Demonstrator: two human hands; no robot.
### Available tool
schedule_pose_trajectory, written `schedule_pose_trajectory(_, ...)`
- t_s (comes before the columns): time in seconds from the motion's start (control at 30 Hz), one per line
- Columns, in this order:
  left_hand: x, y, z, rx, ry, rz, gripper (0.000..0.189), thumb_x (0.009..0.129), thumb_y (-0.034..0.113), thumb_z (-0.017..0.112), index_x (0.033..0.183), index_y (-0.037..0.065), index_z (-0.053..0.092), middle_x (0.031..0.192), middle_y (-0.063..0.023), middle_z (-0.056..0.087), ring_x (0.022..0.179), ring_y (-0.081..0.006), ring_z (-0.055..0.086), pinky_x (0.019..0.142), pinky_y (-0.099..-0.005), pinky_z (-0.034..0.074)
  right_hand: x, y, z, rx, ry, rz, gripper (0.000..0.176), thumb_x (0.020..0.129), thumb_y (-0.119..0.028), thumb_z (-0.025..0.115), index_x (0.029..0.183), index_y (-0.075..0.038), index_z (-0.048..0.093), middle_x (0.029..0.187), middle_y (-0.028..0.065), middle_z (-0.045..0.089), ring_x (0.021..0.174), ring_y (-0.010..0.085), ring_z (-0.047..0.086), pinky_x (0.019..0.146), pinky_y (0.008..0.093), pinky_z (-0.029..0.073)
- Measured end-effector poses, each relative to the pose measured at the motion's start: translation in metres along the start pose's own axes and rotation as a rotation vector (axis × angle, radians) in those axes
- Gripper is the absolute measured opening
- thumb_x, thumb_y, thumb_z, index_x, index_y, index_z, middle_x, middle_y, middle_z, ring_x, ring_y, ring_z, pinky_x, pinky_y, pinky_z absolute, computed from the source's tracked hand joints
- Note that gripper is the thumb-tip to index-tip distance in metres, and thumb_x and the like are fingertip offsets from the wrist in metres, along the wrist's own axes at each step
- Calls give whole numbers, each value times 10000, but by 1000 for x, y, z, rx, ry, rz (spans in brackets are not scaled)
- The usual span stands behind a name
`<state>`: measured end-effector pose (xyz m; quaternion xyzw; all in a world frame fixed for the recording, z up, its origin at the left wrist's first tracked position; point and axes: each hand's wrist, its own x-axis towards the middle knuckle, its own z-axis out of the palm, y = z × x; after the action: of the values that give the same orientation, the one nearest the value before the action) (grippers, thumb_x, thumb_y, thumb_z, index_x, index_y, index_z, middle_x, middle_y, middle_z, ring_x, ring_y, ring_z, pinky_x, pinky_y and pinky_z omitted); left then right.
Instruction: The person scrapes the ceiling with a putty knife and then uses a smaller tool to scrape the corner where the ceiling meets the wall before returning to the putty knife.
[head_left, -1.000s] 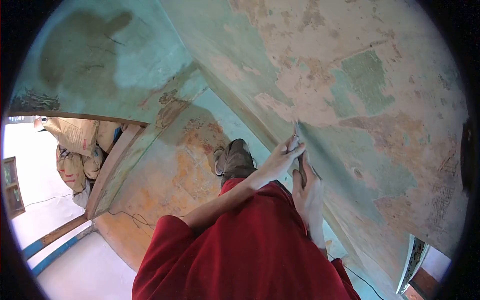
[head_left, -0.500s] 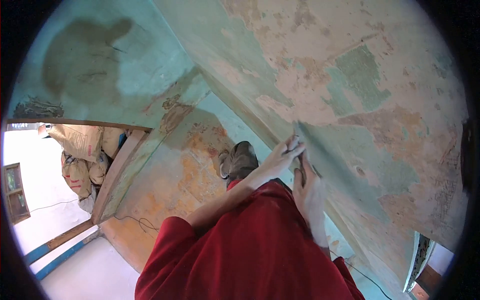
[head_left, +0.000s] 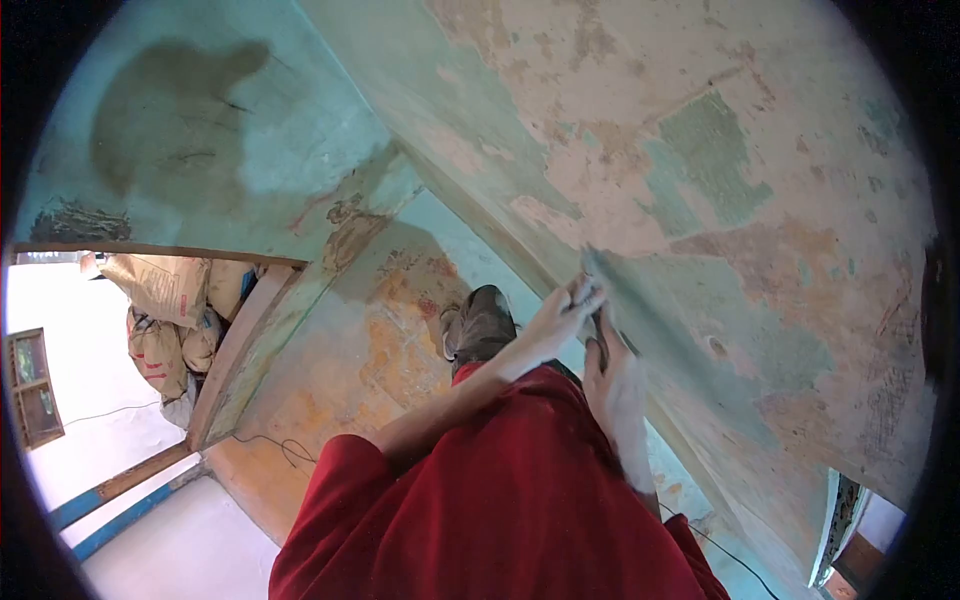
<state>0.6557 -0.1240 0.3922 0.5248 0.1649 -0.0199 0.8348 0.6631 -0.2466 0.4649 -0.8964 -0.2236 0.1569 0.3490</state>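
Observation:
My left hand (head_left: 574, 305) and my right hand (head_left: 611, 366) are close together in front of the patchy green and cream wall (head_left: 690, 310). Pale dust coats both of them. The fingers of each hand are bent closed around a slim, dark thing (head_left: 598, 326), mostly covered by my fingers, so its kind cannot be made out. My left fingertips are at or very near the wall surface, with the right hand just below. A dark shadow slants down the wall beside my hands.
Below is a stained floor (head_left: 340, 370) with my shoe and trouser leg on it. Stuffed sacks (head_left: 160, 290) are piled beyond an opening at left, edged by a wooden beam (head_left: 240, 350). A thin cable (head_left: 285, 447) lies on the floor; another runs at lower right.
Both hands keep nearly the same place and grip, with only a slight shift against the wall. The view has moved a little.

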Motion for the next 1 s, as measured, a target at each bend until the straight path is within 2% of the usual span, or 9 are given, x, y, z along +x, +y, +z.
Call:
schedule_pose_trajectory(0.1, 2, -19, 10, 38, 29, 87, 264, 979, 212, 525, 1103, -21, 525, 1007, -3, 550, 986, -82, 474, 906, -247, 388, -6, -7, -10, 96, 26, 97, 459, 824, 24, 514, 1278, 83, 493, 1020, 328, 590, 925, 473, 583, 784, 461, 475)
schedule_pose_trajectory(0.23, 10, -18, -6, -22, 69, -44, 246, 981, 222, 522, 1068, -8, 537, 962, 14, 525, 983, -76, 463, 899, -253, 384, 4, 2, 5, 40, -87, 131, 466, 826, 21, 512, 1287, 81, 483, 1018, 332, 590, 915, 475, 586, 776, 473, 473)
schedule_pose_trajectory(0.33, 4, -12, 5, 29, 81, 23, 283, 980, 265, 528, 1052, -8, 543, 946, 8, 529, 974, -79, 463, 889, -258, 387, 0, 6, 4, -21, 126, -203, 479, 828, 17, 510, 1301, 80, 467, 1007, 336, 592, 901, 482, 589, 764, 486, 470)
schedule_pose_trajectory(0.43, 4, -11, 3, -43, 104, -4, 277, 974, 258, 543, 1043, -10, 549, 960, 9, 529, 984, -78, 457, 892, -258, 385, 3, -2, -2, 16, -63, 111, 486, 831, 14, 506, 1310, 79, 457, 1011, 344, 587, 905, 483, 590, 760, 491, 468)
schedule_pose_trajectory(0.53, 3, -14, -3, 47, 58, 5, 271, 974, 241, 542, 1065, -14, 552, 990, 6, 543, 996, -80, 464, 916, -260, 384, 0, 1, 3, -4, -4, -2, 483, 833, 12, 503, 1311, 73, 459, 981, 339, 596, 864, 475, 599, 739, 489, 470)
schedule_pose_trajectory(0.6, 4, -24, 4, 39, 43, 57, 392, 974, 247, 537, 1221, -53, 486, 1075, -35, 580, 1020, -114, 487, 935, -279, 388, -4, 2, -4, 36, 62, -53, 474, 833, 15, 498, 1303, 72, 470, 994, 342, 593, 857, 473, 597, 736, 485, 471)
schedule_pose_trajectory(0.7, 12, -27, -8, -49, 88, 0, 383, 978, 243, 527, 1229, -42, 485, 1075, -39, 582, 1033, -118, 484, 947, -279, 377, 7, 4, 11, -4, -24, 17, 476, 829, 17, 499, 1302, 69, 474, 963, 340, 597, 821, 472, 599, 731, 483, 473)
schedule_pose_trajectory(0.83, -1, -14, 6, 12, 45, 27, 351, 975, 220, 533, 1212, -37, 497, 1092, -23, 582, 1044, -108, 485, 948, -266, 378, -5, 12, 6, -27, 147, -179, 482, 828, 9, 503, 1307, 50, 482, 913, 331, 604, 781, 453, 609, 708, 490, 472)
schedule_pose_trajectory(1.0, 7, -18, -13, 25, 59, -98, 429, 963, 226, 554, 1288, -41, 468, 1162, -63, 572, 1115, -110, 458, 985, -274, 351, -2, 2, 11, -29, 12, 14, 499, 825, 11, 513, 1321, 41, 471, 997, 325, 600, 864, 442, 607, 722, 491, 470)
